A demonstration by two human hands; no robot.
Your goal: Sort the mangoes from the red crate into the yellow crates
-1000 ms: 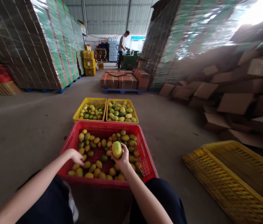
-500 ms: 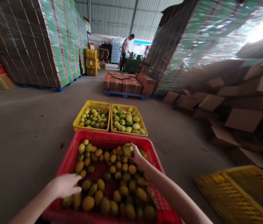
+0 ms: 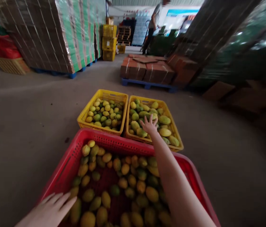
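A large red plastic crate (image 3: 114,138) stands in front of me, holding many yellow, green and orange-tinged fruits (image 3: 152,194) shaped like lemons. Beyond its far side are two yellow crates of similar fruit, a left one (image 3: 81,121) and a right one (image 3: 180,143) whose fruits look larger. My right hand (image 3: 149,125) reaches over the right yellow crate, fingers spread, at a yellow-green fruit (image 3: 155,117) on top; whether it still touches it I cannot tell. At the red crate's near left side, my left hand (image 3: 52,208) lies open, fingers stretched beside the fruits there.
Strapped cartons (image 3: 158,72) sit on a blue pallet (image 3: 147,84) ahead. Wrapped stacks (image 3: 81,34) rise at left and right. Stacked yellow crates (image 3: 109,44) and a standing person (image 3: 155,22) are farther back. Loose cardboard boxes (image 3: 219,93) lie at right.
My right hand has carried a yellow-green fruit from the red crate to the right yellow crate and its fingers have spread. My left hand has drawn back toward me. The view has shifted forward.
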